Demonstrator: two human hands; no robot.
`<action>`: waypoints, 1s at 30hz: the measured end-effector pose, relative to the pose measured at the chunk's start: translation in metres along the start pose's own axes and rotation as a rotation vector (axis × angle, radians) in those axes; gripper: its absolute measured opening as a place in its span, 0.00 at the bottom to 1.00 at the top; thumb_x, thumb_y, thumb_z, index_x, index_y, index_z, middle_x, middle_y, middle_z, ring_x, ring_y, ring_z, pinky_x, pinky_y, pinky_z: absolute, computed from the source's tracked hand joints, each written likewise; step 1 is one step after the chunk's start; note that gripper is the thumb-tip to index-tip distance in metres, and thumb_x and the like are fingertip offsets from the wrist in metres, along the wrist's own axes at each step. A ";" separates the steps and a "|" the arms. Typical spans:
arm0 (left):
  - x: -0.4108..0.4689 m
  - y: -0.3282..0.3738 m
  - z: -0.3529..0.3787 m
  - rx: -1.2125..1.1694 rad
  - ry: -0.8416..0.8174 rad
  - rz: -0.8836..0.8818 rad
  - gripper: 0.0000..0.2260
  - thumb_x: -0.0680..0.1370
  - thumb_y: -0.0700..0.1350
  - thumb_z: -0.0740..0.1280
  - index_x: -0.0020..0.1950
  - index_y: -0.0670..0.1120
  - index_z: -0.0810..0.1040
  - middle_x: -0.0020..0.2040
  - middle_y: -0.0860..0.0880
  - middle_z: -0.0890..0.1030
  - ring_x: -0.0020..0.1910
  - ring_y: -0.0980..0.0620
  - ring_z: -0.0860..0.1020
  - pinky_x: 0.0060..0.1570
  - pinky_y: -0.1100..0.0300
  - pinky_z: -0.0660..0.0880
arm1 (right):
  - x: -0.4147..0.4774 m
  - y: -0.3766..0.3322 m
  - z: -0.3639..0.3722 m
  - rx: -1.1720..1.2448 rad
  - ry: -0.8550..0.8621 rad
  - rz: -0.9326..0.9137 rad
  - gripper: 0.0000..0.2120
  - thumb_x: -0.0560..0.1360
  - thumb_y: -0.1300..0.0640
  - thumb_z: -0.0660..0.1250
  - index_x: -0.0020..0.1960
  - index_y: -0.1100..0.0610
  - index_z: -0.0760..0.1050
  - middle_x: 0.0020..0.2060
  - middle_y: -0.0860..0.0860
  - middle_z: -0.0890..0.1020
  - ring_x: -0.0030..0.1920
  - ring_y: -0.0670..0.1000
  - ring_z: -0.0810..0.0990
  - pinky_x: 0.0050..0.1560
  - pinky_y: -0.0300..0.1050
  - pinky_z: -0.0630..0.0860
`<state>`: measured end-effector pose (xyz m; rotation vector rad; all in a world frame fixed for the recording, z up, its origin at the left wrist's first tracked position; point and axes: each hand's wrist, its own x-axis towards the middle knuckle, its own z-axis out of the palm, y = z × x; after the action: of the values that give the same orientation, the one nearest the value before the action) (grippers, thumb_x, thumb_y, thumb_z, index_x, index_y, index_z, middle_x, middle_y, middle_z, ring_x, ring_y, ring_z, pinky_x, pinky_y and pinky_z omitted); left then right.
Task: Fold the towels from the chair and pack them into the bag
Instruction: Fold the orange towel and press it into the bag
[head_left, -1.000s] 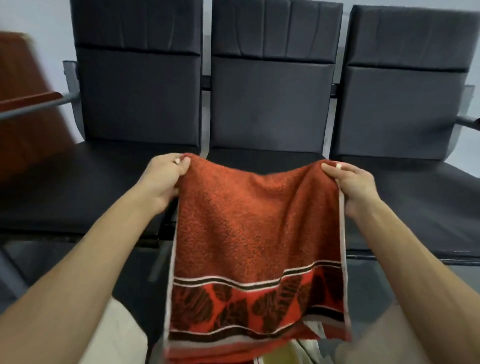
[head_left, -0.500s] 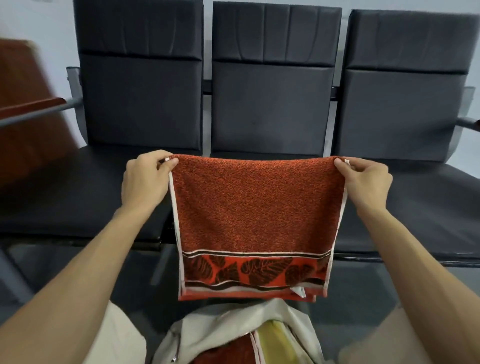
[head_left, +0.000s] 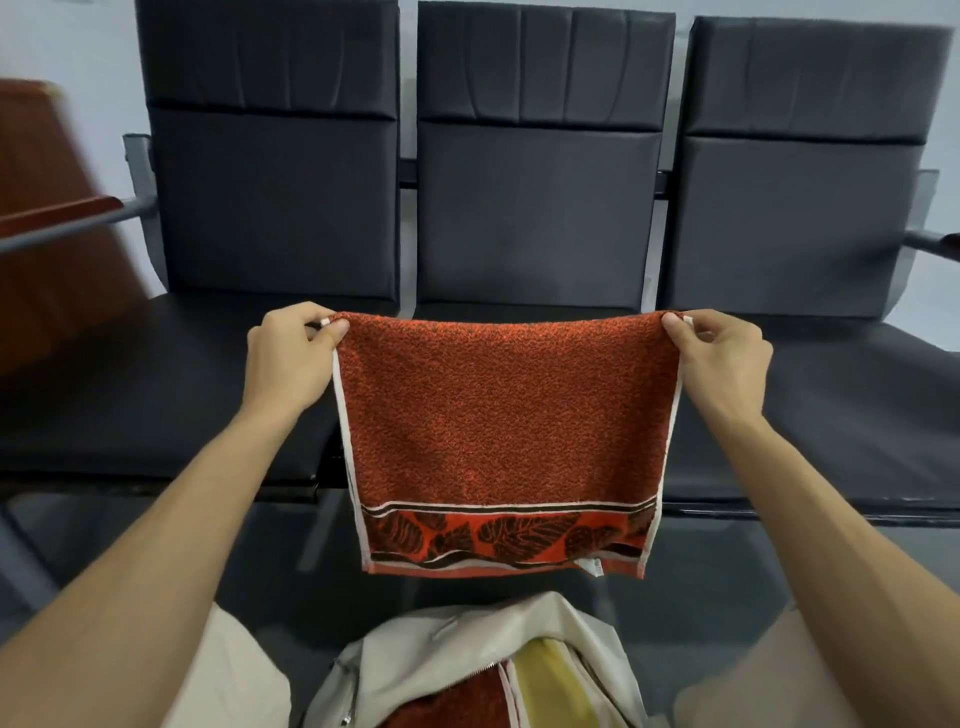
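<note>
Against a second ago, the rust-red terry towel with a dark leaf-patterned border (head_left: 504, 415) no longer sags. Its top edge is now pulled straight and its bottom edge has risen, uncovering the cream zippered fabric bag (head_left: 467, 639) at 6 o'clock, which it hid before. Half a second ago the hold looked much as it does now. The left hand (head_left: 288, 364) sits at 9 o'clock of the towel and the right hand (head_left: 724, 364) at 3 o'clock, set wider apart than a second ago. Each grip pinches one top corner between thumb and curled fingers, a white hem tip poking out of each pinch. The towel hangs in the air in front of the middle black padded chair (head_left: 535, 208), touching neither the seat nor the bag. Its long axis runs level from 9 to 3 o'clock along the taut top edge, and the cloth drops flat toward 6 o'clock. The leaf border lies along the bottom, with a small white label near the 5 o'clock corner, and a second layer shows just behind the bottom edge. In the bag's open mouth lie a folded red towel (head_left: 452, 701) and, beside it toward 3 o'clock, a folded yellow towel (head_left: 550, 680).
</note>
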<state>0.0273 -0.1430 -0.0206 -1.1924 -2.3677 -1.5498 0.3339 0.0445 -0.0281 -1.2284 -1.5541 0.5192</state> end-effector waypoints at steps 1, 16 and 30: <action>0.000 0.000 0.001 -0.012 0.002 -0.009 0.07 0.79 0.43 0.66 0.54 0.44 0.82 0.43 0.50 0.80 0.46 0.53 0.77 0.45 0.62 0.68 | 0.000 0.000 0.000 0.014 0.009 0.000 0.12 0.77 0.47 0.67 0.51 0.54 0.84 0.44 0.52 0.84 0.51 0.52 0.81 0.53 0.47 0.76; 0.011 -0.007 -0.002 0.114 0.001 0.034 0.09 0.82 0.39 0.61 0.59 0.40 0.78 0.53 0.40 0.80 0.54 0.45 0.77 0.48 0.59 0.68 | 0.002 0.001 -0.011 0.396 -0.305 0.223 0.07 0.72 0.65 0.72 0.49 0.59 0.82 0.35 0.51 0.82 0.30 0.44 0.80 0.30 0.36 0.75; 0.015 -0.017 0.001 0.150 0.004 0.062 0.10 0.81 0.38 0.61 0.59 0.40 0.79 0.53 0.40 0.81 0.55 0.44 0.78 0.50 0.59 0.70 | -0.005 0.005 -0.006 -0.161 -0.273 0.033 0.08 0.66 0.61 0.79 0.44 0.56 0.84 0.34 0.49 0.84 0.39 0.47 0.83 0.43 0.41 0.78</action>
<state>0.0067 -0.1368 -0.0275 -1.2165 -2.3722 -1.3280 0.3410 0.0400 -0.0323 -1.3499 -1.8366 0.6130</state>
